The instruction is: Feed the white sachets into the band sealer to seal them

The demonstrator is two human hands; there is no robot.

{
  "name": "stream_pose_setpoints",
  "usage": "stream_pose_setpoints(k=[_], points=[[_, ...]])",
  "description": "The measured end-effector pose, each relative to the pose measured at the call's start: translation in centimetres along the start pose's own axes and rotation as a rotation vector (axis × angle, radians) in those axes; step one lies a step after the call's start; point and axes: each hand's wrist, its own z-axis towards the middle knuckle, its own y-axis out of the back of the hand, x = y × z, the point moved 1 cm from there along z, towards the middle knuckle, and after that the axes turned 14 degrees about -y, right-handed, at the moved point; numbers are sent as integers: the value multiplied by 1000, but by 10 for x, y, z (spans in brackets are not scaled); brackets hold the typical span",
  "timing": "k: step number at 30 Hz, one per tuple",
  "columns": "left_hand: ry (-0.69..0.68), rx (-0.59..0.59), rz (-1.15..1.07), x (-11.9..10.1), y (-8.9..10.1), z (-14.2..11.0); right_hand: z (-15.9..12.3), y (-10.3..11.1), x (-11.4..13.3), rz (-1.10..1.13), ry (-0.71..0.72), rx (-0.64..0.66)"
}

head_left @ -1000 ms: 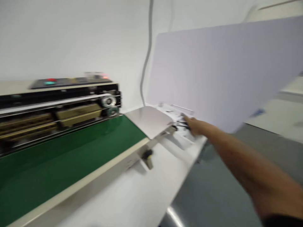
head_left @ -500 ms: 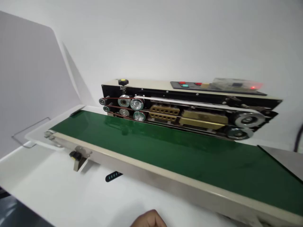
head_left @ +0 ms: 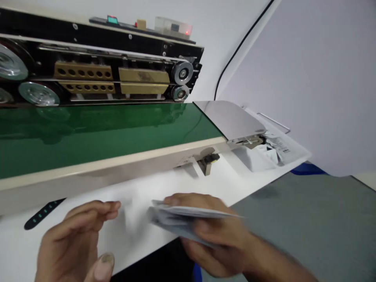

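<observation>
My right hand (head_left: pixel 217 231) grips some flat, white-and-grey packets (head_left: pixel 179 213) over the front edge of the table. They are blurred, so I cannot tell how many there are. To its left, my left hand (head_left: pixel 79 243) is raised with thumb and fingers apart and nothing between them. Both hands are in front of a band sealing machine (head_left: pixel 135 49), apart from its green conveyor belt (head_left: pixel 117 133).
Beyond the belt's right end, a white tray (head_left: pixel 301 154) holds loose packets (head_left: pixel 279 147). A metal plate (head_left: pixel 229 117) extends the belt. A black control strip (head_left: pixel 44 213) is set into the white tabletop (head_left: pixel 135 219). A black cable (head_left: pixel 235 55) runs up the wall.
The view has swung right to the machine's other end. Both hands are now visible, the right one with packets; before, only part of one hand showed at the bottom edge.
</observation>
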Motion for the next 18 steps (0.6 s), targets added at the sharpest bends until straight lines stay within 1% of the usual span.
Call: stream_pose_setpoints(k=[1,3,5,7,9,11,14,16,18], points=[[-48,4,-25,0,3,4,4,-10,4,69,62,-9],[-100,-49,-14,-1,5,12,17,-30,8,183,158,3],[-111,-99,27,-4,3,16,28,-47,8,227,193,54],[-77,-94,53,-6,0,15,34,-59,5,201,177,108],[-22,-27,86,-3,-1,9,35,-68,1,176,144,138],[38,40,117,4,2,1,33,-73,-3,195,115,135],[98,130,229,13,6,-8,32,-79,-9,320,95,97],[158,205,289,14,5,-10,34,-80,-11,372,44,85],[217,232,215,10,2,-9,36,-78,-9,347,-21,66]])
